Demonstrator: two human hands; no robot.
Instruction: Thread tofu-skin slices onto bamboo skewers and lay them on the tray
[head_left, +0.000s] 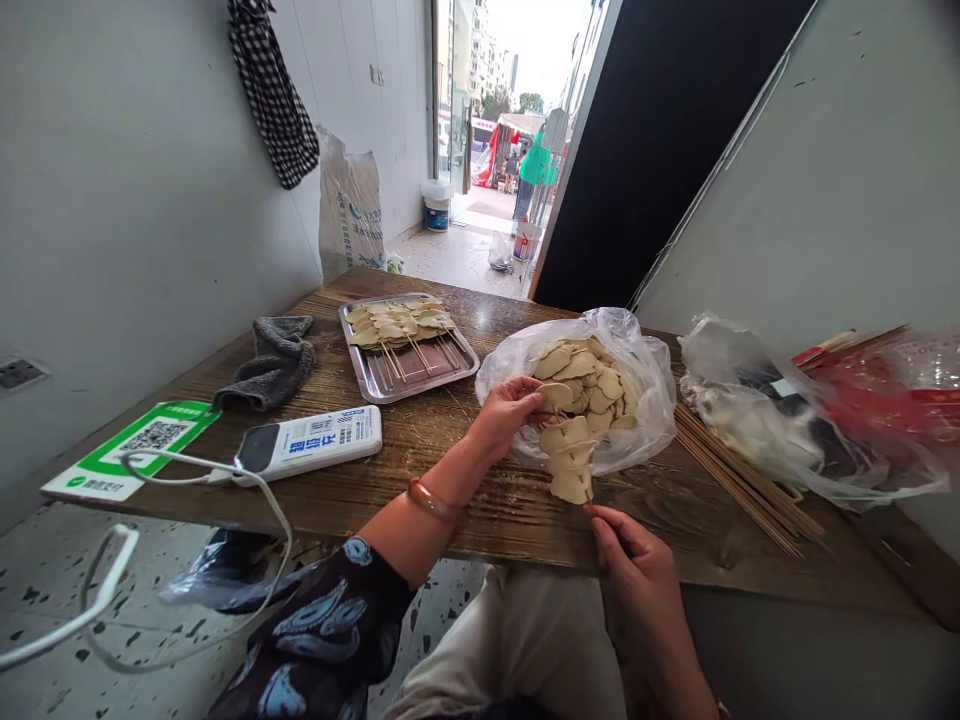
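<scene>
My left hand (516, 408) pinches a pale oval slice (556, 396), which looks like potato, at the near left side of a clear plastic bag. Between thumb and fingers, my right hand (636, 556) grips the lower end of a thin wooden skewer (589, 503). Several overlapping slices (568, 462) are threaded on that skewer, just below the left hand. The open plastic bag (651, 446) holds a heap of loose slices (600, 385). The skewer's tip is hidden near the left fingers.
A metal tray (431, 383) carries loaded skewers (401, 325). Bare skewers (739, 480) lie right of the bag, beside plastic packaging (840, 420). On the left are a grey cloth (268, 365), a white power bank (311, 443) with a cable (277, 510), and a QR-code sign (142, 450).
</scene>
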